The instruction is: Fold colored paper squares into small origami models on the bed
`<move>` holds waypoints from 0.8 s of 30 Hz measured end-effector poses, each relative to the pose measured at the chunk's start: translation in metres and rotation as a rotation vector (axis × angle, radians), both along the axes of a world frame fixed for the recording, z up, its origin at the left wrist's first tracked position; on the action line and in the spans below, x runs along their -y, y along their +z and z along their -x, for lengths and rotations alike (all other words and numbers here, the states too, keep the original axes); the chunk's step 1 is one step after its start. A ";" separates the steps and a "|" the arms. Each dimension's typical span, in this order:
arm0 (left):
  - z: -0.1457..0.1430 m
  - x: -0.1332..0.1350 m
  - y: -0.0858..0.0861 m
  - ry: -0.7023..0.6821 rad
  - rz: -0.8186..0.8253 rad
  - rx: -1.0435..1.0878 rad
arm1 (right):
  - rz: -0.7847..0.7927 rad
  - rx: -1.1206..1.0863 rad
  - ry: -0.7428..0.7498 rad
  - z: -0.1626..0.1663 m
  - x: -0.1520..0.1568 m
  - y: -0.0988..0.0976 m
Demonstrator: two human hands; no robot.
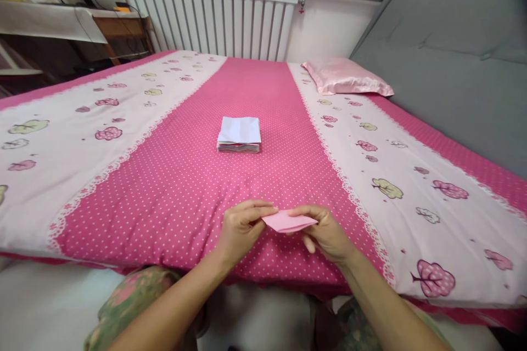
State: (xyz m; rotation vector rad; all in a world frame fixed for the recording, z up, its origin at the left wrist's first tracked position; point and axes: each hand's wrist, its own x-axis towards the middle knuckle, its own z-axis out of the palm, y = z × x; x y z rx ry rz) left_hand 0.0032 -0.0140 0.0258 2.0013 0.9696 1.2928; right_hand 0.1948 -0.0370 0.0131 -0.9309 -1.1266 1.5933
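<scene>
A folded pink paper (pixel 288 221) is held just above the near edge of the bed. My left hand (pixel 241 227) pinches its left end between thumb and fingers. My right hand (pixel 327 233) grips its right end, fingers curled over the top. Farther up the bed, on the pink dotted strip, lies a small stack of folded papers (pixel 239 134) with a white sheet on top. Neither hand touches the stack.
The bed sheet (pixel 173 186) has a pink dotted centre and pale side bands with tree prints. A pink satin pillow (pixel 346 77) lies at the far right by a grey headboard (pixel 453 66). A white radiator (pixel 214 19) lines the far wall.
</scene>
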 end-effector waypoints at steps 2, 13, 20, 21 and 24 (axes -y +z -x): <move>0.000 0.001 0.002 0.011 -0.060 0.044 | -0.063 -0.008 -0.029 0.002 0.000 0.001; 0.000 0.002 -0.006 0.062 -0.369 -0.074 | -0.362 0.290 -0.169 0.004 -0.001 0.000; -0.001 0.000 -0.008 -0.010 -0.305 -0.068 | -0.385 0.353 -0.183 -0.005 -0.008 -0.002; -0.001 -0.001 -0.009 -0.019 -0.309 -0.060 | -0.393 0.347 -0.173 -0.006 -0.008 -0.002; -0.001 -0.001 -0.009 -0.036 -0.320 -0.050 | -0.391 0.322 -0.148 -0.006 -0.008 -0.002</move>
